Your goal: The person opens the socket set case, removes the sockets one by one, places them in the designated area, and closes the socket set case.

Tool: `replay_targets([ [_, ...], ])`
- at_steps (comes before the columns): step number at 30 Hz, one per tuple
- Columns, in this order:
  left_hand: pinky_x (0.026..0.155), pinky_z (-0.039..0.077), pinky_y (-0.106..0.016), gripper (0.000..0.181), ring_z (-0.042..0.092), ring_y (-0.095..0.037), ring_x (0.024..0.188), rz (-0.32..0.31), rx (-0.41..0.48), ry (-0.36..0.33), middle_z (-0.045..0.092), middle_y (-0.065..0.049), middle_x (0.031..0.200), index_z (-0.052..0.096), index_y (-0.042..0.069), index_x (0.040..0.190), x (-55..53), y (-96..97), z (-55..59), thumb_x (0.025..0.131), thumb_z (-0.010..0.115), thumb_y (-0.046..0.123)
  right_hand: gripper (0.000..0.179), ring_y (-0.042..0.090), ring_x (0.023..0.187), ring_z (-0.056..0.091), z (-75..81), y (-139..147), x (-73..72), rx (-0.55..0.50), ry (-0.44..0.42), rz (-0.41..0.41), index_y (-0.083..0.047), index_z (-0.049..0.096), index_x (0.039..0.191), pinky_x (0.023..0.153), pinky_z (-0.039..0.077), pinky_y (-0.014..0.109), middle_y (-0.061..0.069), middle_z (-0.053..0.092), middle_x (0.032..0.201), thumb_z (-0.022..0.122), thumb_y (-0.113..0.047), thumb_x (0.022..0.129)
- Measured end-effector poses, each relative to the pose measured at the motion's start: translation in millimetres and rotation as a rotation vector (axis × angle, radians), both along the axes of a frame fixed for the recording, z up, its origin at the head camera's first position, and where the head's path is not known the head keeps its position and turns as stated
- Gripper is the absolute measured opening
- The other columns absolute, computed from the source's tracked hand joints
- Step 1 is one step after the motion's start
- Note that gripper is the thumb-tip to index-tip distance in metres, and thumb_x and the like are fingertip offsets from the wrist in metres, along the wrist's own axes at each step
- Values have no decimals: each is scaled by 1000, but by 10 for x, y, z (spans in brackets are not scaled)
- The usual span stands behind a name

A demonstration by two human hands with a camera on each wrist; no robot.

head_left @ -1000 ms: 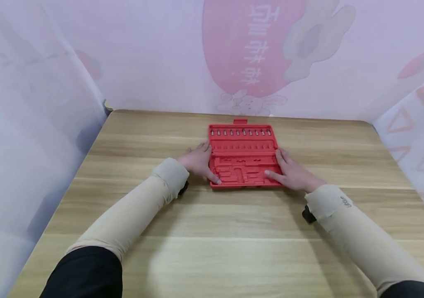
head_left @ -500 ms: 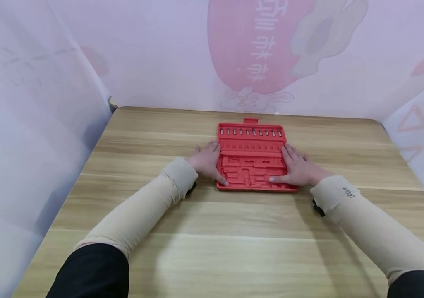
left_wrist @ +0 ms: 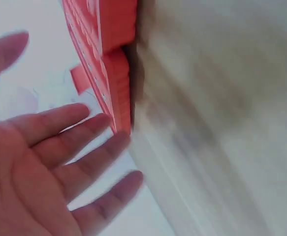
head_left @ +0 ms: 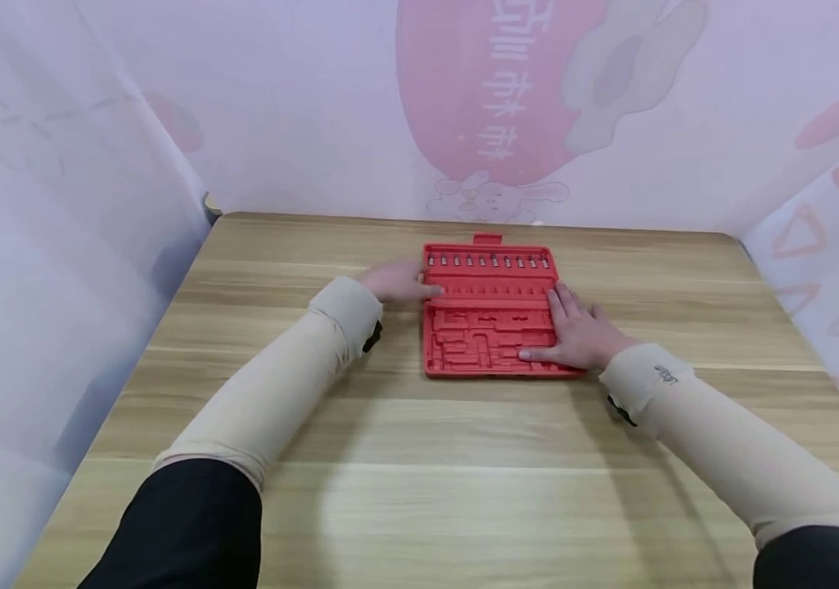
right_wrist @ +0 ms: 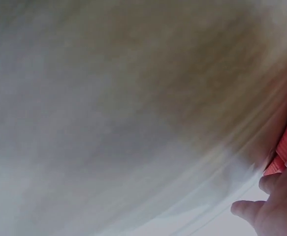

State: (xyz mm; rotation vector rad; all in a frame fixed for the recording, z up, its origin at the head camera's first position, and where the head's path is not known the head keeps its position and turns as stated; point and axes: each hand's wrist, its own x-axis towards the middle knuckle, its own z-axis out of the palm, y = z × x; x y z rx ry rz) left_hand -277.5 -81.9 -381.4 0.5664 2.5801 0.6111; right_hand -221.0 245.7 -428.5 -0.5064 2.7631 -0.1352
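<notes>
Left hand point(head_left: 395, 282) has shifted forward (fingers spread) — beside the red case point(head_left: 489, 313).

The left hand point(head_left: 399, 282) is blurred in the head view, and its palm and thumb run off the edge in the left wrist view. Under the right hand point(head_left: 583, 335), part of the red case point(head_left: 485, 302) is hidden — the right wrist view crops both hand and case. Just beyond the left hand, the metal bits point(head_left: 495, 261) are too small to identify; beside the right, the tabletop point(right_wrist: 109, 98) blurs.
</notes>
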Motion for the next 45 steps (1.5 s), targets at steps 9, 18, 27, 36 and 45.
replay_targets([
  [9,110,42,-45,52,54,-32,126,57,-84,81,58,-20,138,52,-5,142,-333,88,-104,105,57,30,128,43,155,-5,-3,-18,-22,9,-7,2,10,-4,159,119,1,67,29,-14,167,53,-81,89],
  [18,103,46,-44,39,58,-32,109,53,-114,109,59,-23,130,64,-6,117,-390,147,-160,103,57,29,140,47,154,-4,23,63,-116,15,-31,15,10,-4,159,118,-1,69,30,-12,166,56,-89,79],
  [27,121,18,-60,133,11,-38,156,8,-360,52,5,-20,171,10,-1,164,-103,195,-114,78,64,85,145,48,153,-6,116,24,-149,47,-130,-5,6,-9,160,118,-1,69,27,-18,167,60,-90,76],
  [36,121,3,-64,138,-4,-40,156,-193,-497,13,0,-24,170,6,9,166,351,415,-10,71,76,80,143,50,153,-6,58,37,-129,3,-120,3,6,-9,160,117,2,70,26,-19,167,62,-87,77],
  [45,122,3,-63,140,3,-40,156,-194,-546,52,6,-24,170,9,9,166,413,433,29,68,77,82,143,47,154,-7,177,191,-102,-81,-164,118,6,-9,160,118,4,70,30,-19,165,73,-77,78],
])
